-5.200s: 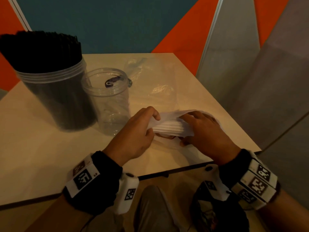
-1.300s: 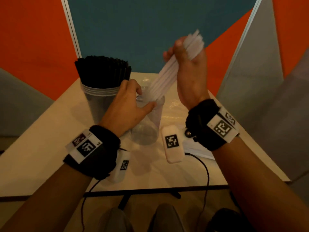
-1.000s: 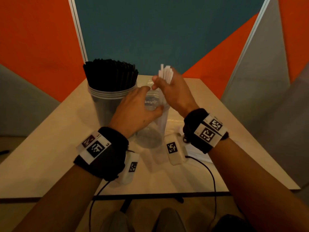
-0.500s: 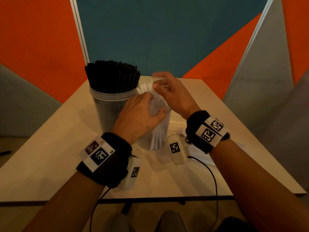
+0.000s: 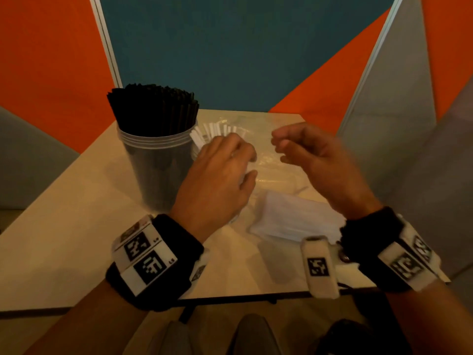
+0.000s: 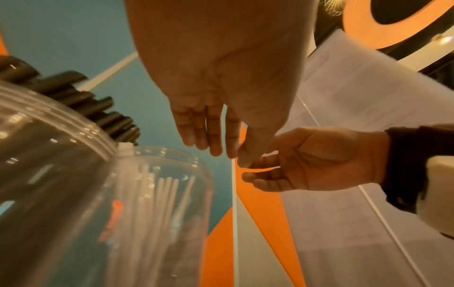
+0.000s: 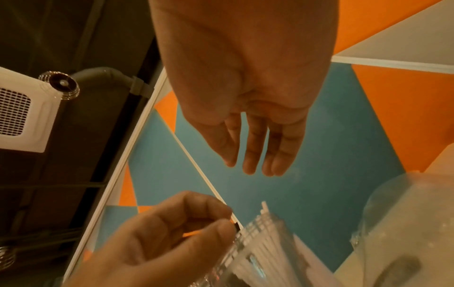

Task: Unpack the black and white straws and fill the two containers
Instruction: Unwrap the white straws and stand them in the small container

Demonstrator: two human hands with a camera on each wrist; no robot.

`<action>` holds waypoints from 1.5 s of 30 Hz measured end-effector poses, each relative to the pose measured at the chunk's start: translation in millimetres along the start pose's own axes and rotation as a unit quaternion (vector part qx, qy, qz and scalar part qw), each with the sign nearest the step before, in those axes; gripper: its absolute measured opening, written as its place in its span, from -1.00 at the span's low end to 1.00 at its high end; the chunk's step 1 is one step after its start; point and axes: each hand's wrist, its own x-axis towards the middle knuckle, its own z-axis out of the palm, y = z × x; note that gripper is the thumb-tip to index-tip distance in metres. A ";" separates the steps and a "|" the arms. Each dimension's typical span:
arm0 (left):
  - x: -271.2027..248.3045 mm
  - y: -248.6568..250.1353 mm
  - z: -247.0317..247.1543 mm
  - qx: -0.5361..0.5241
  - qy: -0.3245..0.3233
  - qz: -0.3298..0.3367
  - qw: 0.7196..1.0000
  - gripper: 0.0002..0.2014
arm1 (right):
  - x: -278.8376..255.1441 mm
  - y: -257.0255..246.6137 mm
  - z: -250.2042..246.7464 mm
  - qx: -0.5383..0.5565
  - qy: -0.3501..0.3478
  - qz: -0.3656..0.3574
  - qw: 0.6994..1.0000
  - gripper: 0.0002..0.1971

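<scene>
Head view, seen from the near table edge. A pale wooden table (image 5: pixel 64 226) carries two clear containers. At 10 o'clock stands the large container (image 5: pixel 157 172), packed with upright black straws (image 5: pixel 153 108) that rise above its rim. Just to its right, touching or nearly so, stands the small container (image 6: pixel 157 203), largely hidden in the head view behind the left hand (image 5: pixel 217 180). It holds white straws (image 6: pixel 167 194) leaning loosely inside, their tips (image 5: pixel 217 129) showing above the knuckles at 12 o'clock. Crumpled clear plastic wrap (image 5: pixel 276 162) lies on the table beyond and between the hands. A flat packet of white straws (image 5: pixel 294 216) lies at 3 o'clock from the left hand, below the right hand (image 5: pixel 322 165). Orange, teal and grey wall panels (image 5: pixel 230 47) close off the far side.

The left hand hovers at the small container's near side, fingers loosely curled and gripping nothing; contact with the container cannot be told. The right hand hangs in the air at 2 o'clock, apart from the straws, fingers relaxed and slightly bent, empty.
</scene>
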 end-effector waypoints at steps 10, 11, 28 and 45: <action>-3.8 28.8 68.4 0.095 -0.389 0.063 0.914 -0.69 | -68.0 18.7 -38.9 -0.249 -0.226 0.126 0.933 -0.70; -4.3 29.2 72.4 0.101 -0.390 0.061 0.913 -0.73 | -72.2 23.4 -38.3 -0.293 -0.253 0.128 0.913 -0.68; 17.4 25.5 63.0 -0.086 -0.256 -0.020 0.963 -0.97 | -60.7 64.0 -6.8 -0.490 -0.188 0.018 0.851 -0.54; 9.9 25.7 61.3 -0.151 -0.265 -0.077 0.949 -0.88 | -51.4 70.7 -3.0 -0.507 -0.210 0.058 0.834 -0.61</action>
